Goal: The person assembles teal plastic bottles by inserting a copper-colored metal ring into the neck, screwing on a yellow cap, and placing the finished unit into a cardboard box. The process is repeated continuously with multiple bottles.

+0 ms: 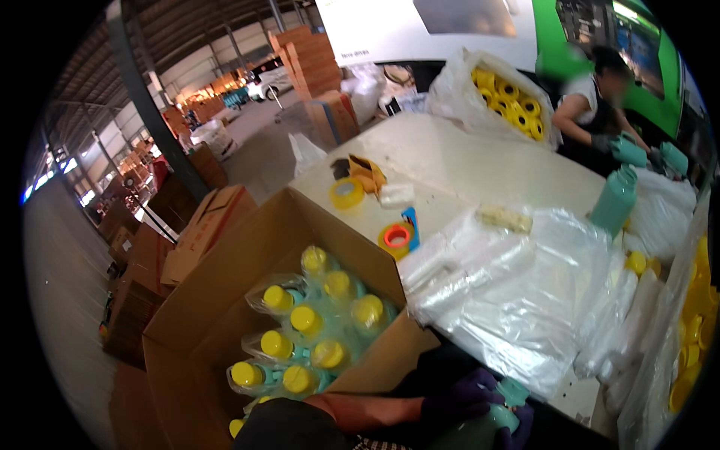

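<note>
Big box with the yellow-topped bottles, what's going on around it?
At the bottom of the picture, a person's gloved left hand is holding a green-blue bottle. Just to the left is the cardboard box, with many yellow-capped bottles standing in it, some wrapped in clear plastic. Next to the box, a pile of clear plastic lies on the table. At the upper right, a co-worker's gloved hand is at another green-blue bottle.

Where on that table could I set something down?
The tabletop has a broad bare patch between the plastic sack of yellow caps, the white packet and the clear plastic bags. Its right end is crowded: teal bottle, bulging white sack.
</note>
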Tool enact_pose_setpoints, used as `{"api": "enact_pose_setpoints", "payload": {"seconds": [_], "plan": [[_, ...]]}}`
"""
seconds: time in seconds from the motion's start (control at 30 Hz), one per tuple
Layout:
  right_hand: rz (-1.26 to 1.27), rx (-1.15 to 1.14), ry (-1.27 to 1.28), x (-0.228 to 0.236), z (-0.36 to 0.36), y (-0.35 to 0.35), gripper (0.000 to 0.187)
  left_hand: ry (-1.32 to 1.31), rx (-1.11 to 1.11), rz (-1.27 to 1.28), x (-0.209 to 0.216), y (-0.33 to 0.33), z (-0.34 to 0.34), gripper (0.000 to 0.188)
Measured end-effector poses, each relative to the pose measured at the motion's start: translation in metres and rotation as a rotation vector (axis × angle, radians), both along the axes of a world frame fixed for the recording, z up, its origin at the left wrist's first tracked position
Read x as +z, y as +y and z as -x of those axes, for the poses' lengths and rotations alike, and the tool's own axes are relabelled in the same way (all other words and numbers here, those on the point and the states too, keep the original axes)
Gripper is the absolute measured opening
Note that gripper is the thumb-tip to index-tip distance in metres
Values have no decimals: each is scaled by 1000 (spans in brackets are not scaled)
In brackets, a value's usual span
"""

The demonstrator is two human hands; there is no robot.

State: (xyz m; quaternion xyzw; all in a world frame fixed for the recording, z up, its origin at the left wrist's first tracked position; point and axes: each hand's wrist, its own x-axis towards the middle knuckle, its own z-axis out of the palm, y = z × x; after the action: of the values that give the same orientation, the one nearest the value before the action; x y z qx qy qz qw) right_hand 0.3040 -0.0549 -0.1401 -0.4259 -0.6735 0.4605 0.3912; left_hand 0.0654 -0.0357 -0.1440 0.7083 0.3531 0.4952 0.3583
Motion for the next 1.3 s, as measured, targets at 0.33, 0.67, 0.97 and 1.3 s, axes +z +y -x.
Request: {"api": "enact_pose_setpoints", "payload": {"seconds": [0.33, 0.67, 0.97, 1.3], "plan": [[-14, -16, 107, -3, 8, 21, 61, -11, 51, -151, 7, 15, -5, 32], [96, -44, 214, 1, 14, 28, 59, -31, 75, 11, 16, 13, 0, 30], [79, -6, 238, 0, 15, 26, 56, -75, 58, 52, 14, 10, 1, 29], [188, 64, 425, -4, 19, 25, 56, -41, 72, 78, 16, 9, 2, 28]]}}
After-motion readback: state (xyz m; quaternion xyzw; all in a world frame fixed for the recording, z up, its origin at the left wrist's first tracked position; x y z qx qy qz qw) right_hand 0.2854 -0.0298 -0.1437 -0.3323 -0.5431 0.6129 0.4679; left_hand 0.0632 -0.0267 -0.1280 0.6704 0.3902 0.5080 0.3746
